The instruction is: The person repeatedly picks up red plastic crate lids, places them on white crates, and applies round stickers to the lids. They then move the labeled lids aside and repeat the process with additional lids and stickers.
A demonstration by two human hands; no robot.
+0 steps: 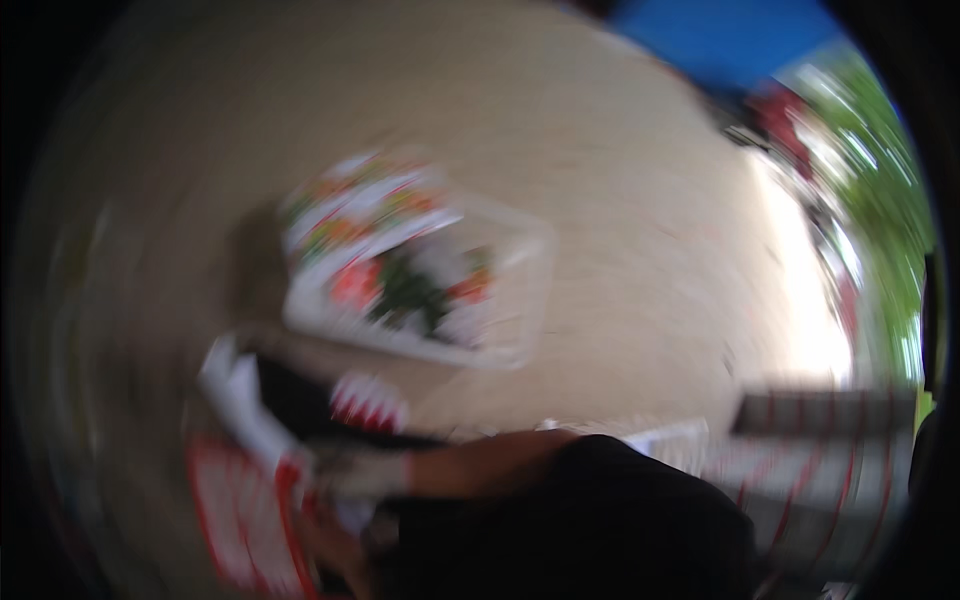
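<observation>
The view is heavily blurred. From the right, a forearm below a black sleeve [637,517] reaches across to what appears to be my right hand [356,474], pale at the wrist as if gloved. Just below it, what looks like my left hand [330,532] is close to the edge of a red-and-white panel or pack [247,517]. Blur hides the fingers of both hands and any grip. A white strip [247,409] and a dark object [289,394] lie just beyond them, beside a red-and-white patterned item [367,403].
A pale plastic crate [536,300] on the tan ground [637,187] holds colourfully printed packs [367,202] and a dark green item [409,292]. Grey bundles with red stripes [810,472] are stacked at right. Greenery [877,195] and a blue surface [720,37] show at upper right.
</observation>
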